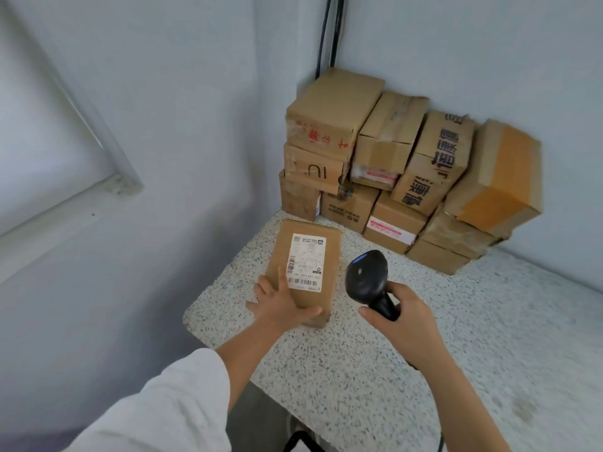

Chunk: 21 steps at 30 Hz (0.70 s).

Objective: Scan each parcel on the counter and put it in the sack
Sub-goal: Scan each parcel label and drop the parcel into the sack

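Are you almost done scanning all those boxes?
Not nearly. No sack shows in this view, so I cannot tell how many are already done. Right now the left hand rests on one labelled parcel lying on the counter, and the right hand grips the barcode scanner beside it. The stack of cardboard boxes in the corner is left to scan.

Head view, downward (close), over counter [424, 370]

Speckled counter [424, 370]: parcel [328, 256]; stacked boxes [391, 177] behind, perhaps ten.
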### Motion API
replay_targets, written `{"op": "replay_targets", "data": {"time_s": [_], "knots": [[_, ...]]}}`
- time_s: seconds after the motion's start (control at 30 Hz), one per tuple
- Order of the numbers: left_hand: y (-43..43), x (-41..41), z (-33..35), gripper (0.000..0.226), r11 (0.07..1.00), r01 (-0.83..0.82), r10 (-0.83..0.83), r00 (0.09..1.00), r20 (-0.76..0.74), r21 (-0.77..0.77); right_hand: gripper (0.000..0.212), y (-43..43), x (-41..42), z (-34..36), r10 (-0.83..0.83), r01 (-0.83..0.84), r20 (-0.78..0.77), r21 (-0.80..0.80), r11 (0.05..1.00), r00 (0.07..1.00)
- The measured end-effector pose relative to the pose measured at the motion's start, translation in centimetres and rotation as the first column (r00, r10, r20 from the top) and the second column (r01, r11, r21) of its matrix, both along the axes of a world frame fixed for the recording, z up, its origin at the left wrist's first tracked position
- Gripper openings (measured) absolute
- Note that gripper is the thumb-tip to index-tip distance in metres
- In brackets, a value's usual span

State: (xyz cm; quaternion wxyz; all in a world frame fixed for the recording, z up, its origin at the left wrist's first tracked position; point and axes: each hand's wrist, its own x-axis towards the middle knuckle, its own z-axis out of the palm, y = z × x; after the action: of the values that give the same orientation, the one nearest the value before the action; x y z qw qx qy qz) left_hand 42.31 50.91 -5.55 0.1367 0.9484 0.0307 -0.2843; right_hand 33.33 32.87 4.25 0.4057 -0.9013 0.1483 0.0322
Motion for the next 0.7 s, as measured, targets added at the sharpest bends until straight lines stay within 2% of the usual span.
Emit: {"op": "replay_targets", "data": {"time_s": [0.17,0.3,0.4,0.57,0.7], "knots": [[-1.4,-3.9,0.9,0.113,0.988,0.075,-0.078,0.997,-0.015,-0.133,0.037,-0.4,-5.9,0.6,-0.06,0.06,0.011,0.0,0.998,0.998],[-2.3,-6.2,1.7,0.104,0.976,0.195,-0.197,0.98,-0.009,-0.098,0.036,-0.6,-9.9,1.3,-0.089,0.09,0.022,-0.029,0.996,0.996],[-3.2,-7.6,1.8,0.097,0.941,0.311,-0.317,0.948,-0.021,-0.136,0.035,-1.0,-12.2,1.7,-0.113,0.115,0.03,-0.056,0.992,0.993],[-6.7,-10.7,1.4,0.101,0.868,0.485,-0.485,0.874,0.031,-0.103,0.035,-2.4,-14.8,2.3,-0.145,0.147,0.037,-0.052,0.988,0.989],[-9.0,-12.1,1.5,0.107,0.832,0.539,-0.542,0.84,0.01,-0.133,0.034,-4.6,-15.9,2.6,-0.174,0.173,-0.016,-0.037,0.984,0.985]]}}
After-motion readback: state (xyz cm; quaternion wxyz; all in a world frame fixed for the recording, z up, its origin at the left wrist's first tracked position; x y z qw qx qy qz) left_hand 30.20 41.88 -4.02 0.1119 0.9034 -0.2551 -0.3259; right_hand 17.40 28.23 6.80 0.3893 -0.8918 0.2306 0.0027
